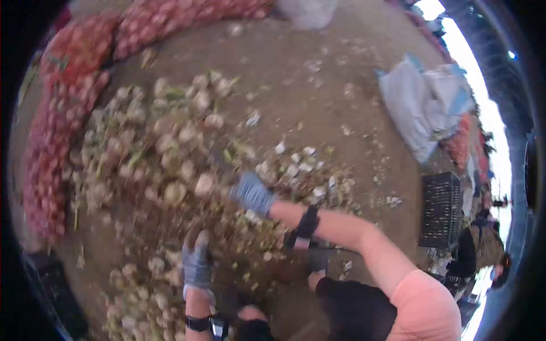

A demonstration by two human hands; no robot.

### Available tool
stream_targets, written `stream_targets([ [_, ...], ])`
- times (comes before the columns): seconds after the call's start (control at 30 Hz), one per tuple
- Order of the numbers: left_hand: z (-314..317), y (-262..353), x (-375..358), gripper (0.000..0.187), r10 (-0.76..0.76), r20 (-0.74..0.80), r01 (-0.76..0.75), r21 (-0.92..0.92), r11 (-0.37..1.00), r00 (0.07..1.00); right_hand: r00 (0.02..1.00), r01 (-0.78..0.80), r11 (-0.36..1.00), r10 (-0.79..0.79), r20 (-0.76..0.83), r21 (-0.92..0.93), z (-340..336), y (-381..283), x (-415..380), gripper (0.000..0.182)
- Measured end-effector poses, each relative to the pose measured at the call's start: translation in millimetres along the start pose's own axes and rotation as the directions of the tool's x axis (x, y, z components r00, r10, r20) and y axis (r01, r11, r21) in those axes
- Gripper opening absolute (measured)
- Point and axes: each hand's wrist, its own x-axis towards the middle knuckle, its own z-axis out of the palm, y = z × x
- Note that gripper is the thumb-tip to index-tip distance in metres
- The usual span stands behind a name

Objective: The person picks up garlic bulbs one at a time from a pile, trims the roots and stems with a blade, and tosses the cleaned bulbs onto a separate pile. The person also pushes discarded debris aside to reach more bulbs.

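My left hand [197,264], in a grey glove, reaches over the soil with its fingers apart and nothing visible in them. My right hand [253,195], in a striped grey-blue glove, is closed beside a heap of pale bulbs [176,148], which look like garlic or onions, some with green stalks. A dark, narrow shape [220,161] extends from its finger side, too blurred to name. One larger bulb [205,184] lies just left of my right hand. More bulbs [142,298] are on the ground left of my left hand.
Filled red net sacks [48,165] line the left and far side. White trimmings [301,162] litter the ground. White woven sacks [409,102], a black crate [441,210] and another person [483,244] are at right. A dark crate [54,292] stands lower left.
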Motion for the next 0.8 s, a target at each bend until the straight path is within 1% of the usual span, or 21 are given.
stream_targets([
  [0.03, 14.9, -3.3, 10.6, 0.056, -0.064, 0.003, 0.063, -0.205, 0.977, 0.998, 0.980, 0.198, 0.941, -0.186, 0.068, -0.274, -1.3, 1.3, -17.8, 0.042],
  [0.07, 26.4, -5.4, 16.5, 0.053, -0.112, 0.047, 0.122, -0.325, 0.938, 0.993, 0.983, 0.178, 0.980, -0.181, -0.022, -0.085, -5.1, -20.4, -46.1, 0.043],
  [0.1, 31.4, -8.7, 20.1, 0.050, -0.165, 0.089, 0.187, -0.431, 0.883, 0.982, 0.988, 0.030, 0.997, -0.042, 0.151, 0.077, -9.3, -26.2, -60.5, 0.042],
  [0.17, 24.8, -25.6, 31.3, 0.047, -0.175, 0.248, 0.277, -0.476, 0.834, 0.953, 0.973, -0.035, 0.999, 0.025, 0.230, 0.039, -0.1, -15.2, -82.4, 0.041],
  [0.2, 25.3, -33.1, 31.2, 0.047, -0.148, 0.266, 0.263, -0.475, 0.840, 0.952, 0.983, -0.003, 0.997, -0.010, 0.181, 0.071, 2.4, -9.1, -91.4, 0.040],
  [0.23, 22.6, -36.9, 31.0, 0.043, -0.191, 0.273, 0.304, -0.471, 0.828, 0.943, 0.990, 0.024, 0.994, -0.039, 0.139, 0.108, 5.4, -6.1, -97.2, 0.039],
  [0.27, 22.4, -40.9, 31.7, 0.040, -0.234, 0.274, 0.342, -0.466, 0.816, 0.933, 0.991, 0.040, 0.994, -0.053, 0.127, 0.105, 6.3, -1.3, -101.8, 0.039],
  [0.3, 31.1, -35.7, 22.9, 0.040, -0.218, 0.280, 0.331, -0.464, 0.822, 0.935, 0.987, 0.044, 0.985, -0.069, 0.143, 0.169, 5.6, 0.6, -105.6, 0.037],
  [0.33, 40.9, -33.1, 7.2, 0.033, -0.192, 0.160, 0.246, -0.480, 0.842, 0.968, 0.983, 0.045, 0.971, -0.085, 0.163, 0.236, 3.1, 3.3, -107.0, 0.036],
  [0.37, 46.0, -31.8, -1.0, 0.027, -0.166, 0.038, 0.163, -0.487, 0.858, 0.985, 0.983, 0.057, 0.970, -0.095, 0.156, 0.236, -2.7, 2.9, -108.6, 0.036],
  [0.4, 44.2, -37.9, 3.8, 0.026, -0.101, 0.004, 0.092, -0.437, 0.895, 0.995, 0.985, 0.000, 0.956, -0.051, 0.167, 0.294, -8.0, 3.3, -111.9, 0.036],
  [0.43, 43.0, -38.9, 2.4, 0.026, -0.098, 0.009, 0.092, -0.433, 0.897, 0.995, 0.984, -0.060, 0.935, -0.005, 0.180, 0.351, -11.8, 3.7, -114.3, 0.036],
  [0.47, 42.4, -38.0, 0.0, 0.026, -0.045, -0.003, 0.040, -0.409, 0.912, 0.999, 0.981, -0.040, 0.985, 0.007, 0.192, 0.165, -18.8, 8.0, -109.8, 0.036],
  [0.5, 42.2, -36.5, -2.6, 0.027, 0.007, -0.014, -0.012, -0.384, 0.923, 1.000, 0.983, -0.040, 0.985, 0.009, 0.183, 0.167, -22.4, 11.6, -108.7, 0.036],
  [0.57, 42.5, -37.4, -3.4, 0.029, 0.013, -0.016, -0.018, -0.392, 0.920, 1.000, 0.991, -0.034, 0.993, 0.018, 0.135, 0.117, -30.6, 9.2, -109.3, 0.037],
  [0.6, 40.2, -41.7, -1.2, 0.033, 0.021, -0.012, -0.023, -0.289, 0.957, 1.000, 0.986, -0.054, 0.998, 0.050, 0.157, 0.016, -35.9, 8.2, -109.0, 0.041],
  [0.63, 38.9, -43.8, 0.0, 0.036, 0.028, -0.010, -0.030, -0.182, 0.983, 1.000, 0.987, -0.053, 0.998, 0.050, 0.155, 0.017, -34.6, 16.3, -104.8, 0.041],
  [0.67, 47.5, -39.4, -7.7, 0.044, 0.001, -0.078, -0.017, -0.206, 0.978, 0.997, 0.988, -0.012, 0.992, 0.031, 0.149, -0.125, -32.6, 28.9, -97.8, 0.044],
  [0.7, 42.8, -48.3, -2.2, 0.044, 0.000, -0.077, -0.016, -0.205, 0.979, 0.997, 0.989, 0.027, 0.964, 0.013, 0.147, -0.266, -29.5, 41.2, -93.4, 0.047],
  [0.77, 37.5, -59.5, 7.6, 0.048, 0.135, -0.036, -0.139, -0.177, 0.974, 0.990, 0.988, 0.037, 0.967, 0.003, 0.157, -0.253, -32.4, 36.8, -93.5, 0.048],
  [0.8, 32.6, -65.5, 5.6, 0.048, 0.133, -0.037, -0.137, -0.176, 0.975, 0.990, 0.986, 0.048, 0.970, -0.007, 0.166, -0.240, -33.5, 34.5, -93.4, 0.050],
])
